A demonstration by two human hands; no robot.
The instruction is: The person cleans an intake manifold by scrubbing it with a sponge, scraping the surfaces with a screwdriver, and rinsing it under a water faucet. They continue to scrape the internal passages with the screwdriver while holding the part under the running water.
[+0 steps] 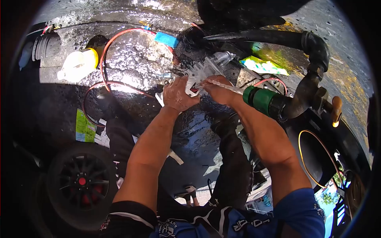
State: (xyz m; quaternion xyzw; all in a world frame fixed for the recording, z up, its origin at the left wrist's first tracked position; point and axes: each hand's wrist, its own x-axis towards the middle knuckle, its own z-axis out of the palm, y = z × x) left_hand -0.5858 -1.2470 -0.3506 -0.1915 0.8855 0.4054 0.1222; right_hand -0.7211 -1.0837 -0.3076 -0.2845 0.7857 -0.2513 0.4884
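Note:
A wet, silvery ribbed metal casting [206,70] is held out over the wet ground. My left hand [176,95] grips its near left end, with the fingers curled over the edge. At its right side, my right hand [219,90] is closed on it, though the fingertips are partly hidden. A stream of water [226,85] runs from the green hose connector [260,99] on the tap onto the casting and my right hand. A small red spot shows on the casting between my hands.
The black tap pipe [307,89] with an orange handle [336,111] juts in from the right. A blue sponge [166,39], red hose [104,59], white-and-yellow container [79,65] and green plastic packet [264,65] lie around. A black wheel [63,186] stands lower left.

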